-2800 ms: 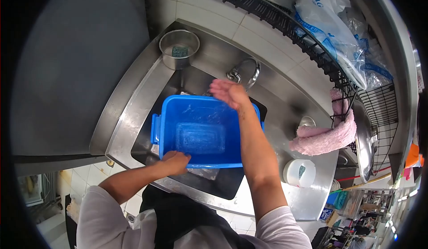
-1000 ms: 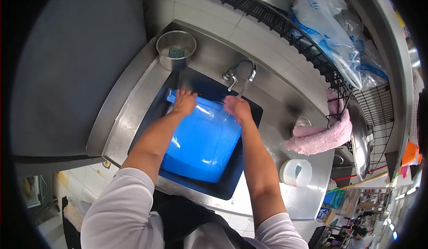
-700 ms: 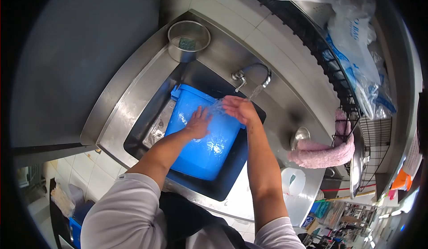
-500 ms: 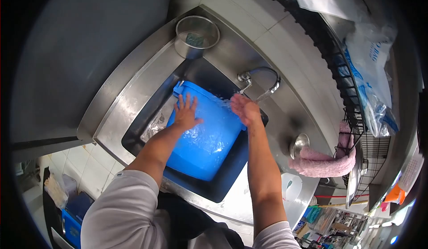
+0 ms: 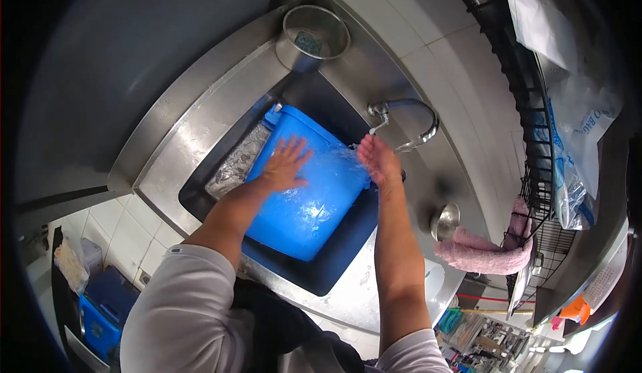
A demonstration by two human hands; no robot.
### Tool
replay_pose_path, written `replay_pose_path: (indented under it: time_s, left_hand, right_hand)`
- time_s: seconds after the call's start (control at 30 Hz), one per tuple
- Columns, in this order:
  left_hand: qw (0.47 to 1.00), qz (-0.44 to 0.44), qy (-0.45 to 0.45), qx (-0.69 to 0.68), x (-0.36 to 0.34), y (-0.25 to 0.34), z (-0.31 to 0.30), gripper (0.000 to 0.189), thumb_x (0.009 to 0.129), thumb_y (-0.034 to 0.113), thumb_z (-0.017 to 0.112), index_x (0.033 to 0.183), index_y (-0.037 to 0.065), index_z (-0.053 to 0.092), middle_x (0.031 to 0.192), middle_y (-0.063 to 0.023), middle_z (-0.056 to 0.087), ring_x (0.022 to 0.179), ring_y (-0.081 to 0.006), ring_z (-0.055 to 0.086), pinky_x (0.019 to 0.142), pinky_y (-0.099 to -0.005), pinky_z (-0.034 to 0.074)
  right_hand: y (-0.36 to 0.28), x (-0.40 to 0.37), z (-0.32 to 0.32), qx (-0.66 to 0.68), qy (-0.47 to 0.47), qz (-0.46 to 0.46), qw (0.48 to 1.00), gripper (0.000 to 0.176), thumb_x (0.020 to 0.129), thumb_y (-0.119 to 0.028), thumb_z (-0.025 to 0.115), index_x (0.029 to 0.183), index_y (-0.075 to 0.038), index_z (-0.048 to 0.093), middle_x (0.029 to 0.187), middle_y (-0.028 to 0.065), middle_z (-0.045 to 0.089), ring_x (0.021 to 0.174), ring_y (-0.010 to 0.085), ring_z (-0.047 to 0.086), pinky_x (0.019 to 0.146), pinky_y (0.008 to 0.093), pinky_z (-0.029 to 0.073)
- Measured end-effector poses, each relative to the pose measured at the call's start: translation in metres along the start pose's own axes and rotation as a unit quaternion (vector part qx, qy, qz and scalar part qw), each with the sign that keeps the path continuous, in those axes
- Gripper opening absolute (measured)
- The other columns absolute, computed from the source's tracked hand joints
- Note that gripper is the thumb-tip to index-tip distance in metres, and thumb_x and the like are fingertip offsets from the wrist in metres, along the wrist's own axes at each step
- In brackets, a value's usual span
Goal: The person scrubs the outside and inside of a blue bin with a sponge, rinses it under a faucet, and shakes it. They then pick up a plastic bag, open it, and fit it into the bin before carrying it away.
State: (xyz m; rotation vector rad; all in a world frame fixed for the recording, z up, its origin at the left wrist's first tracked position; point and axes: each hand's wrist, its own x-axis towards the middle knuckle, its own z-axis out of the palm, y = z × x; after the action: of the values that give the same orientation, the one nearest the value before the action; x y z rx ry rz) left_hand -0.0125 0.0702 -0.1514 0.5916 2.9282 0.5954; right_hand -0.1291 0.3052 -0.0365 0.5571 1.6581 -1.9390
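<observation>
L hand [image 5: 286, 164] flat, fingers spread, pressing on upturned blue tub [image 5: 314, 206], which lies tilted in sink [image 5: 200, 139] under both hands. R hand [image 5: 378, 161] at tub's far corner, just below running tap [image 5: 408, 115]; grip unclear. Tub's outside wet, so rinse prob. midway; water not yet off.

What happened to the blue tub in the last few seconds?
The blue tub was flipped from open side up to bottom up. The left hand moved off its near rim and lies flat on the bottom; the right hand stays at the far edge by the tap. The metal bowl and pink towel are unmoved.
</observation>
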Motion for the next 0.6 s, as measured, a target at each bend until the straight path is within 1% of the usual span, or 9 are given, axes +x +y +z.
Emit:
replay_pose_path:
  time_s: [0.03,0.1,0.23,0.33,0.4,0.43,0.5,0.53,0.6]
  left_hand:
    - [1.000,0.004,-0.004,-0.004,-0.004,-0.001,-0.001,0.084,0.082,0.055,0.055,0.147,0.012,0.021,0.152,-0.0218,0.011,0.140,-0.0426,0.006,0.111,-0.0579,0.009]
    - [0.951,-0.292,0.040,-0.094,-0.007,-0.005,-0.003,0.084,0.084,0.055,0.053,0.148,0.014,0.017,0.152,-0.0225,0.009,0.139,-0.0439,0.008,0.109,-0.0590,0.014]
    - [0.928,-0.303,0.060,-0.207,-0.009,-0.010,0.017,0.081,0.087,0.054,0.049,0.148,0.012,0.016,0.152,-0.0214,0.007,0.139,-0.0433,0.010,0.109,-0.0586,0.014]
    - [0.967,-0.247,0.062,0.000,-0.014,0.006,0.023,0.077,0.089,0.050,0.047,0.147,0.009,0.016,0.152,-0.0223,0.008,0.138,-0.0440,0.011,0.110,-0.0568,0.015]
    - [0.997,-0.065,-0.018,0.042,-0.019,0.017,0.017,0.072,0.090,0.044,0.049,0.146,0.007,0.021,0.152,-0.0203,0.009,0.140,-0.0401,0.011,0.111,-0.0534,0.015]
    - [0.997,-0.067,-0.015,0.042,-0.014,0.019,0.020,0.072,0.090,0.044,0.049,0.146,0.007,0.021,0.152,-0.0203,0.009,0.140,-0.0401,0.011,0.111,-0.0534,0.015]
    - [0.985,0.169,0.034,0.034,-0.001,0.025,0.030,0.049,0.090,0.033,0.051,0.130,0.004,0.048,0.142,-0.0244,0.033,0.136,-0.0386,0.024,0.107,-0.0474,0.029]
    - [0.985,0.168,0.035,0.035,0.013,0.029,0.029,0.049,0.090,0.033,0.051,0.130,0.004,0.048,0.142,-0.0244,0.033,0.136,-0.0386,0.024,0.107,-0.0474,0.029]
    - [0.991,0.042,-0.066,-0.108,0.055,0.038,0.021,0.029,0.087,0.026,0.053,0.101,0.004,0.064,0.119,-0.0206,0.057,0.123,-0.0366,0.044,0.096,-0.0427,0.041]
  right_hand:
    - [-0.006,-0.008,0.001,0.036,-0.012,-0.007,0.999,0.025,0.093,-0.024,0.054,0.103,-0.002,0.058,0.092,0.0101,0.063,0.081,0.0215,0.062,0.074,0.0338,0.052]
    - [-0.013,-0.013,0.000,0.114,-0.085,-0.004,0.990,0.024,0.094,-0.024,0.053,0.098,-0.002,0.059,0.087,0.0105,0.064,0.080,0.0220,0.062,0.073,0.0361,0.053]
    - [-0.010,-0.017,-0.010,0.171,-0.112,-0.028,0.978,0.022,0.094,-0.022,0.053,0.097,-0.001,0.060,0.087,0.0118,0.065,0.081,0.0235,0.064,0.075,0.0370,0.054]
    - [-0.007,-0.029,-0.010,0.206,-0.137,-0.026,0.969,0.022,0.093,-0.020,0.053,0.098,0.000,0.060,0.087,0.0134,0.066,0.082,0.0250,0.065,0.075,0.0373,0.055]
    - [-0.006,-0.034,-0.004,-0.006,-0.127,0.044,0.991,0.023,0.093,-0.018,0.054,0.101,0.002,0.060,0.091,0.0144,0.066,0.082,0.0257,0.065,0.075,0.0370,0.055]
    - [-0.005,-0.035,0.001,-0.029,-0.106,0.046,0.993,0.025,0.093,-0.018,0.054,0.106,0.003,0.059,0.095,0.0151,0.066,0.085,0.0254,0.066,0.075,0.0364,0.055]
    - [-0.005,-0.031,0.008,-0.079,-0.043,0.004,0.996,0.026,0.094,-0.018,0.052,0.108,0.003,0.058,0.098,0.0152,0.065,0.086,0.0252,0.065,0.076,0.0359,0.054]
    - [-0.004,-0.030,0.012,-0.125,0.025,-0.036,0.991,0.027,0.094,-0.018,0.051,0.110,0.003,0.058,0.101,0.0153,0.064,0.088,0.0250,0.065,0.076,0.0355,0.054]
    - [-0.008,-0.032,0.020,-0.109,-0.014,-0.025,0.994,0.028,0.094,-0.018,0.050,0.112,0.003,0.057,0.103,0.0149,0.064,0.089,0.0245,0.065,0.078,0.0353,0.053]
